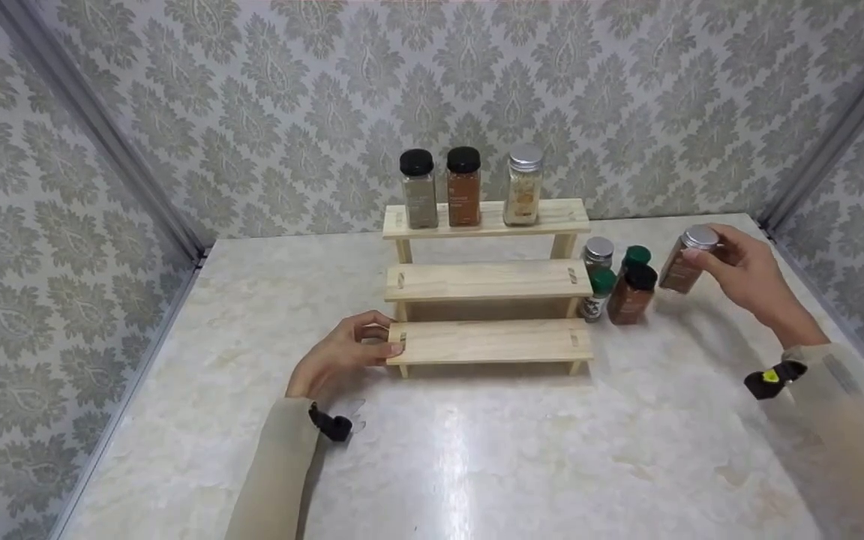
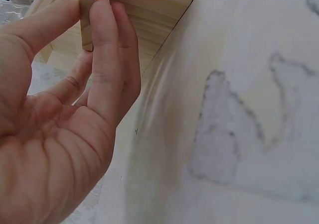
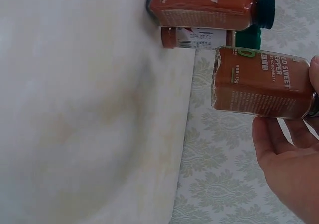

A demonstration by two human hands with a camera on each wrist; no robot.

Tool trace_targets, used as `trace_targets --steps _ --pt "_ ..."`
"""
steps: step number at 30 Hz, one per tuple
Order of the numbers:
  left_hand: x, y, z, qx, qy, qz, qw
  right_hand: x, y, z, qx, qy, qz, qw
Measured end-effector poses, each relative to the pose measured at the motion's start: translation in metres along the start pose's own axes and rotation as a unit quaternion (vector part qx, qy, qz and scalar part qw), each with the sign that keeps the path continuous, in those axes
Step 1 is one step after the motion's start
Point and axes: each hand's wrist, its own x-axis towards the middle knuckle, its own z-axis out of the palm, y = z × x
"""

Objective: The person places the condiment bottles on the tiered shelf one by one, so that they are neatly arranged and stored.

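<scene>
Left hand [image 1: 342, 352] pinches the left end of the bottom step of the pale three-tier wooden spice rack [image 1: 488, 281], thumb and fingers curled round the board edge; the wrist view shows fingertips only on the corner, so the hold is shallow and a bump from the other side could pivot the rack on the glossy cream marble-look tabletop [image 1: 477, 450]. On the top step stand three spice jars [image 1: 469, 187], two black-capped, one silver-capped, near the front edge as far as I can tell; a jolt to the rack could tip them forward. Right of the rack sits a tight cluster of four small jars [image 1: 616, 281] with silver, green and black caps, touching or nearly so. Right hand [image 1: 747, 274] holds a silver-capped glass jar of brown-red spice [image 1: 687, 259] by its cap end, tilted, off the table, just right of the cluster. Grip looks like fingertips on the lid only, so risk is slip or clipping the cluster on the way across.
</scene>
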Motion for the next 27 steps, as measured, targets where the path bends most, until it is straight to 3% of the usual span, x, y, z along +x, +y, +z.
trace_targets --steps 9,16,27 --pt "0.000 0.002 0.002 -0.007 0.006 -0.007 0.9999 0.006 -0.026 -0.009 0.049 0.032 -0.053 0.997" --pt "0.001 -0.001 0.003 -0.003 0.007 0.004 1.0000 0.012 -0.056 -0.011 0.045 0.075 -0.064 0.994" --pt "0.002 0.001 0.003 -0.019 0.000 -0.001 0.9998 0.028 -0.102 0.001 0.056 0.062 -0.087 0.993"
